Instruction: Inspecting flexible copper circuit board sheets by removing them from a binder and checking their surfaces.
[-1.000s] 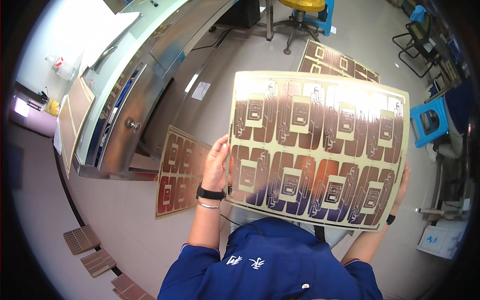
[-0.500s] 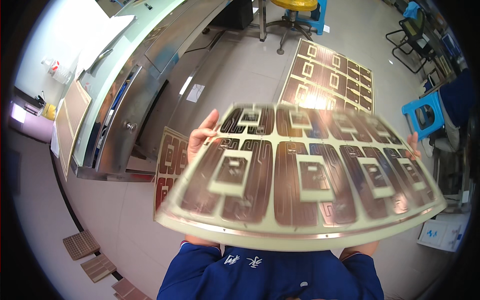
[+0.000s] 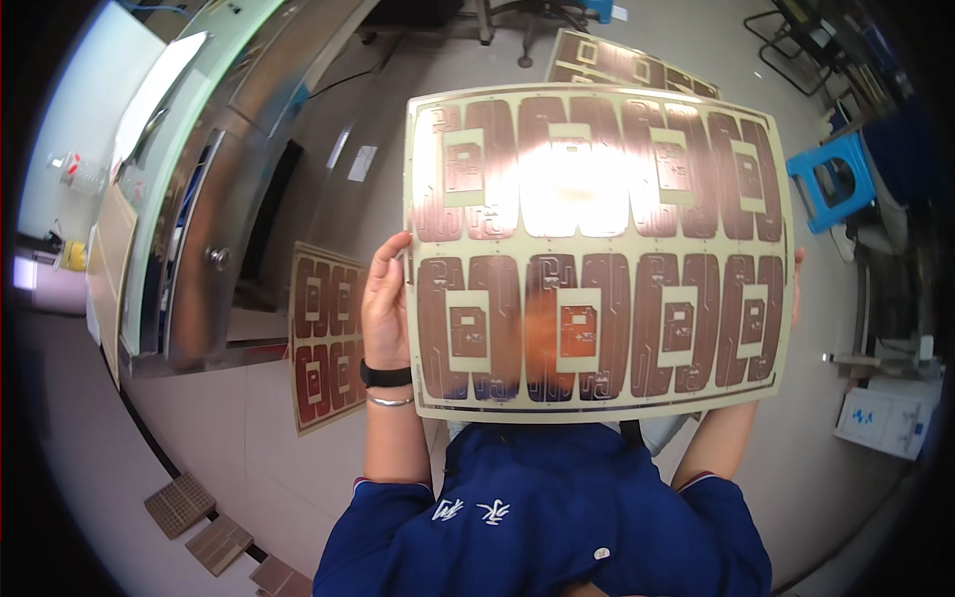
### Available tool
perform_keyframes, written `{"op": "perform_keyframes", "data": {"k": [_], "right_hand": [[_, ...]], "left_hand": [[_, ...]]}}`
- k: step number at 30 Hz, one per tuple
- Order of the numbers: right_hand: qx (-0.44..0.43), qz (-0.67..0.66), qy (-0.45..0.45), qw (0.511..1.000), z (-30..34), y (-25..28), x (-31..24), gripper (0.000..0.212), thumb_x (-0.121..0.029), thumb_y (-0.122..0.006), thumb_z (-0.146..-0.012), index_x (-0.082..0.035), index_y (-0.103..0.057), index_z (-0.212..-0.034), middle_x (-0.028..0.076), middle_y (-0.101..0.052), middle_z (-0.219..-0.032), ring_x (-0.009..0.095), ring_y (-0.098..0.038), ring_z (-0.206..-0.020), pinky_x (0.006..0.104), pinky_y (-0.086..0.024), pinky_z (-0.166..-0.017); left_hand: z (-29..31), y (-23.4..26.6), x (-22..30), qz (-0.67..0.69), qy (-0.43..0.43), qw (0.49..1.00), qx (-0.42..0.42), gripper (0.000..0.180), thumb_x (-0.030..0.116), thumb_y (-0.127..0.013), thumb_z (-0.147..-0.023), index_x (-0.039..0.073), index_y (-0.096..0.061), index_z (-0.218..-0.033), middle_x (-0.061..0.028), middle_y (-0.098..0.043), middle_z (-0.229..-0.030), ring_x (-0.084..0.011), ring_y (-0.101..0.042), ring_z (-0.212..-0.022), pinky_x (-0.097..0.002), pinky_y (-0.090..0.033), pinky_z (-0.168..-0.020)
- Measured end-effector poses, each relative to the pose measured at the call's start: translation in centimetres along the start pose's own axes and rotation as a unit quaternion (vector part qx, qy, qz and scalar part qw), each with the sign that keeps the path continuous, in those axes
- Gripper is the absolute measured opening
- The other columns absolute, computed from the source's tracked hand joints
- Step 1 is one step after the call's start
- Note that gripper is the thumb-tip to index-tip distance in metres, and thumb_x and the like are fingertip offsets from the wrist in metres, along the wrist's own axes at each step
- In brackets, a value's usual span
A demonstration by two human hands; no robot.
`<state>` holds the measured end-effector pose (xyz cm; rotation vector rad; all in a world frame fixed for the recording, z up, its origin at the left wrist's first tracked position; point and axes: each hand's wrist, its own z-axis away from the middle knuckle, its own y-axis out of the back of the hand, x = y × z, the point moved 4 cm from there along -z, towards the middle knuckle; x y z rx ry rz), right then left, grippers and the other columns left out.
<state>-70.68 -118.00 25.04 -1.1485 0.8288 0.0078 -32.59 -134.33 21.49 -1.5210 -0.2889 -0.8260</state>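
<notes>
Between my two hands I hold up a large copper-patterned circuit board panel [image 3: 637, 249], its printed face toward me. Two rows of rounded copper shapes cover it on a pale base, and a bright glare lies across the upper row. My left hand [image 3: 385, 303], with a black band and a bracelet at the wrist, grips the left edge, fingers partly behind the board. At the right edge my right hand [image 3: 798, 274] shows only its fingertips; the board hides the rest. Beyond the top edge another copper-patterned panel [image 3: 696, 82] is partly covered.
A similar panel [image 3: 326, 338] leans at the left by a metal cabinet [image 3: 224, 199] under a glass-topped desk. Small brown boards [image 3: 181, 504] lie along the lower left. On the right are a blue plastic stool [image 3: 831, 179], a seated person's leg and a white box [image 3: 880, 418].
The panel has tilted up from a slanted, blurred position to face me nearly flat-on. Its far edge has risen, covering more of the panel behind. My left wrist now shows.
</notes>
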Motion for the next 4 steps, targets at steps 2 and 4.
{"op": "perform_keyframes", "data": {"k": [2,4], "right_hand": [[-0.01,0.007,-0.04,0.999,-0.2,0.2,-0.3,0.045,-0.038,-0.041,-0.093,-0.002,-0.053,-0.117,0.021,-0.061,-0.104,0.028,-0.065,-0.082,0.0391,-0.058,-0.061],[0.006,0.014,-0.045,0.999,-0.5,1.1,-0.6,0.052,-0.043,-0.042,-0.091,-0.002,-0.051,-0.121,0.025,-0.059,-0.108,0.034,-0.065,-0.083,0.0386,-0.058,-0.06]], "left_hand": [[-0.1,-0.1,0.0,-0.002,0.008,1.0,-0.018,0.028,0.009,-0.039,-0.094,0.002,-0.044,-0.12,-0.0163,-0.054,-0.117,-0.0226,-0.056,-0.105,-0.0354,-0.052,-0.088],[-0.3,0.9,-0.2,-0.035,0.006,0.999,-0.024,0.03,0.007,-0.043,-0.092,0.002,-0.043,-0.122,-0.0169,-0.051,-0.122,-0.0235,-0.055,-0.108,-0.0349,-0.051,-0.089]]}}
